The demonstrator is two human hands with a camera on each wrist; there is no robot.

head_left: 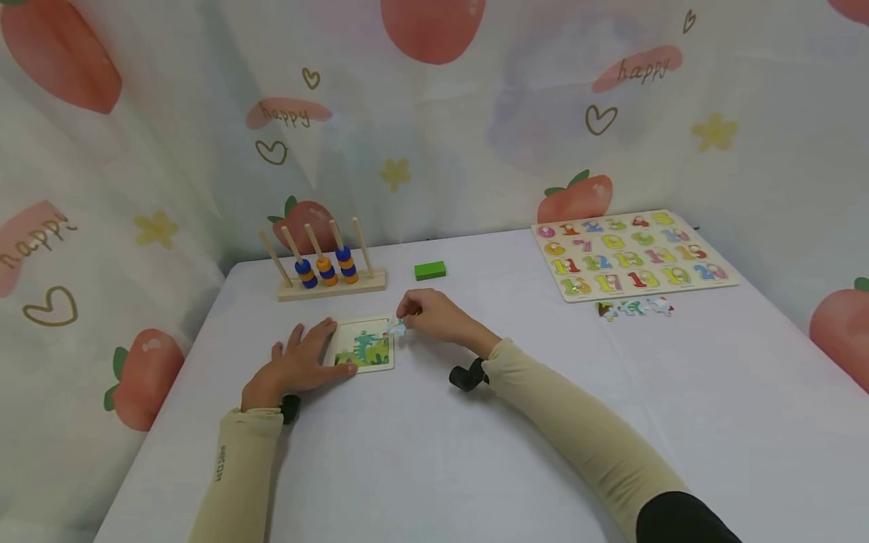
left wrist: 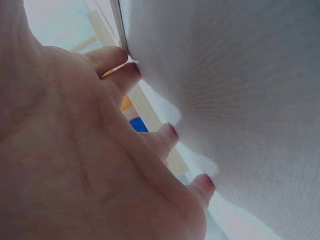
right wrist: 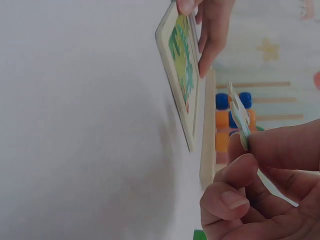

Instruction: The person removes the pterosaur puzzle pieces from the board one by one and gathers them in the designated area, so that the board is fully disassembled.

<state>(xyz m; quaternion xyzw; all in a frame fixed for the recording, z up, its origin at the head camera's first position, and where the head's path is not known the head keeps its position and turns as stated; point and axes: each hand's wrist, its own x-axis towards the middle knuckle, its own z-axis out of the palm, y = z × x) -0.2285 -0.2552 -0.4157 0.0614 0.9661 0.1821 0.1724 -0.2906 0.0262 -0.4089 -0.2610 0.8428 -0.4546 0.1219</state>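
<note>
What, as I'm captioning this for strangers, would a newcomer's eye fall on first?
Probably the right hand pinching a puzzle piece near the tray, which the left hand touches from the left. Then the colourful number board at the table's rear right, and the peg stand with blue and orange beads at the rear left. Behind everything, the fruit-print backdrop is hard to miss.

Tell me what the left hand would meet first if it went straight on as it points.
Probably the bead rack, whose base lies ahead of the left hand in the head view, though depth is unclear.
</note>
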